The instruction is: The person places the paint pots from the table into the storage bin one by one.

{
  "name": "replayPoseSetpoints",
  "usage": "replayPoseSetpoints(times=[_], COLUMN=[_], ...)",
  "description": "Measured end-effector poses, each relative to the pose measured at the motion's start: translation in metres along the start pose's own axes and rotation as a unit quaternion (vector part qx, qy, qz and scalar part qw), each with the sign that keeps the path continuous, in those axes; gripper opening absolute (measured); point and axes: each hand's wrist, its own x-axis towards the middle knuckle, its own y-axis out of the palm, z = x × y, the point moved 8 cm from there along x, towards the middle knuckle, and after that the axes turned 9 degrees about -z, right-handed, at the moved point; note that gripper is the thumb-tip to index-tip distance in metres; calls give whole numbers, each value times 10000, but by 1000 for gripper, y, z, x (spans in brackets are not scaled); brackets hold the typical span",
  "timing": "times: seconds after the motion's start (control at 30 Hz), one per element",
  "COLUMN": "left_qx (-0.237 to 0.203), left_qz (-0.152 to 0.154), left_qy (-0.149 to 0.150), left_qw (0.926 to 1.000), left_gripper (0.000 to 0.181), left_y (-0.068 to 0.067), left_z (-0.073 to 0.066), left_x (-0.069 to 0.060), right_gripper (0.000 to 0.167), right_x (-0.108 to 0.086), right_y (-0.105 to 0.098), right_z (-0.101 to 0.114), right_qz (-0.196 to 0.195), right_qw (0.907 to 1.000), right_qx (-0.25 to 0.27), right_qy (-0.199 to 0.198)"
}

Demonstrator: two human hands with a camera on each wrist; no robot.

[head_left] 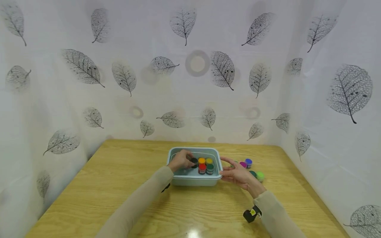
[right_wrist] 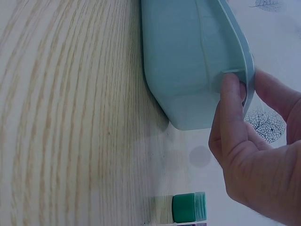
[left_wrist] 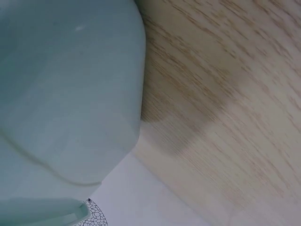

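A light blue plastic basin (head_left: 194,182) stands on the table. My left hand (head_left: 180,161) reaches over its left side and holds a small dark-lidded paint jar (head_left: 194,161) between thumb and fingers. Beside that jar, inside the basin, are a red jar (head_left: 202,168), an orange jar (head_left: 201,161), a yellow jar (head_left: 209,161) and a dark green jar (head_left: 209,169). At the right end, my right hand (head_left: 240,176) grips the basin's rim; in the right wrist view its thumb and fingers (right_wrist: 231,110) lie on either side of the edge. The left wrist view shows basin wall, not the hand.
Right of the basin, several more jars sit on the wooden table (head_left: 125,198), among them a blue jar (head_left: 248,163), a magenta jar (head_left: 243,164) and a light green jar (head_left: 260,176). A leaf-patterned curtain (head_left: 196,96) hangs around the table's back and sides.
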Motion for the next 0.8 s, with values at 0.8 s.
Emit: replayPoseSetpoints(times=[0.8], left_qx=[-1218], left_qz=[-846], left_qy=[139], left_qw=[9888], left_gripper=[16], left_y=[-32], left_z=[-12], left_x=[-1], right_gripper=[76], right_x=[-1], right_y=[0], right_z=[1], right_qz=[-44], right_qw=[10000], right_qx=[10], right_qy=[24])
